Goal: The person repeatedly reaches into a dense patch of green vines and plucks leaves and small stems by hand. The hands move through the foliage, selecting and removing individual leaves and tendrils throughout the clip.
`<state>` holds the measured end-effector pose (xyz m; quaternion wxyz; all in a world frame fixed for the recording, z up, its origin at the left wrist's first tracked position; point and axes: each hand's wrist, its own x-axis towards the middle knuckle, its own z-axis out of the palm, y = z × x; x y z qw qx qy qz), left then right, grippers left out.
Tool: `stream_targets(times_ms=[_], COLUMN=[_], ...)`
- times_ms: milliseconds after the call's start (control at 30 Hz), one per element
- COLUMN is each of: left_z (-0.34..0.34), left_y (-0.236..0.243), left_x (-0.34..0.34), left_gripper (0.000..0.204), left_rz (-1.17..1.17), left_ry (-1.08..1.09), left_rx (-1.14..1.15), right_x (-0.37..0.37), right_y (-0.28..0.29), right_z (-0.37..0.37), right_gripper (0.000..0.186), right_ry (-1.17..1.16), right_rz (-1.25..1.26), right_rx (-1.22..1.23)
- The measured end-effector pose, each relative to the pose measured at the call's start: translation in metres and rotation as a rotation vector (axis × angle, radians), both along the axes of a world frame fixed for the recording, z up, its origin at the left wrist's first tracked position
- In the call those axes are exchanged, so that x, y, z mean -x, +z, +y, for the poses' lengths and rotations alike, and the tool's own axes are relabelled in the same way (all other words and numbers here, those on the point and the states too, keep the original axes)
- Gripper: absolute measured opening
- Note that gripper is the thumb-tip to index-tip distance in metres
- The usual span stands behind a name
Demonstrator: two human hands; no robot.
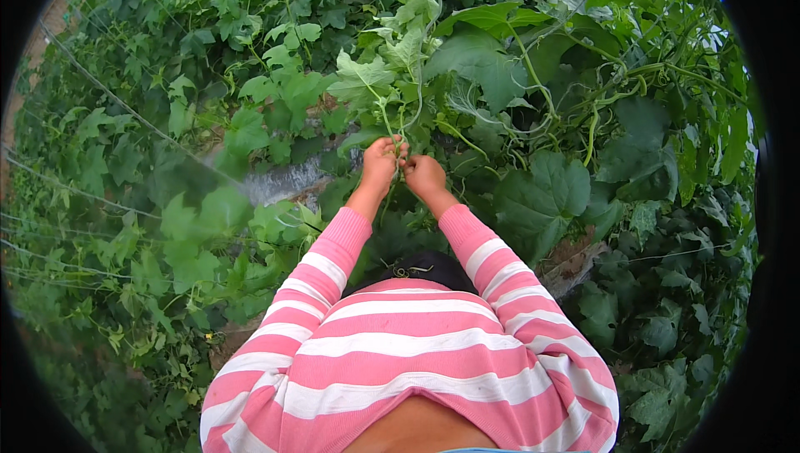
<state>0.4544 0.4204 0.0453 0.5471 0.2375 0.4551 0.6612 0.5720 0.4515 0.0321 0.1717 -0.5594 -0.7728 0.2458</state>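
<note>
Both my arms reach forward, close together, into leafy climbing vines. My left hand (380, 166) is closed round a thin green vine stem (384, 113), whose pale leaves (367, 76) spread above the fingers. Right beside it, my right hand (424, 176) is closed, its fingertips pinched against the same spot by the stem. What lies between those fingertips is too small to make out. A pale string (422, 78) comes down from above to near my hands.
Broad dark leaves (546, 199) and curling tendrils (593, 132) crowd the right side. Thin wires (125, 103) cross the foliage at left. Grey plastic sheeting (283, 182) shows on the ground left of my hands. A dark cloth (442, 268) with plant bits is at my waist.
</note>
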Motion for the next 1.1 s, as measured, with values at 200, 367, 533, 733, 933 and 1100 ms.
stream_targets(times_ms=[200,367,533,733,933,1100], left_z=[0.0,-0.009,-0.018,0.002,0.004,-0.007], left_y=[-0.01,-0.015,-0.02,0.011,0.042,0.035], left_x=[0.009,-0.01,-0.016,0.018,0.013,0.01], left_gripper=[0.024,0.03,0.035,0.037,0.02,0.01], left_rz=[0.08,0.186,0.226,0.349,0.368,0.699], left_ry=[-0.017,-0.018,-0.101,0.417,0.262,0.314], left_rx=[-0.041,-0.075,-0.052,-0.126,-0.229,-0.397], right_x=[-0.004,0.038,0.044,0.037,0.038,0.027], right_y=[0.042,0.07,0.065,0.055,0.058,0.061], right_z=[0.017,0.059,0.06,0.03,0.022,0.029], right_gripper=[0.024,0.034,0.029,0.029,0.026,0.027], right_ry=[0.133,-0.055,-0.125,0.116,0.05,-0.001], right_rz=[0.307,0.733,0.784,0.988,1.137,1.288], right_rx=[-0.154,0.29,0.593,0.382,0.409,0.562])
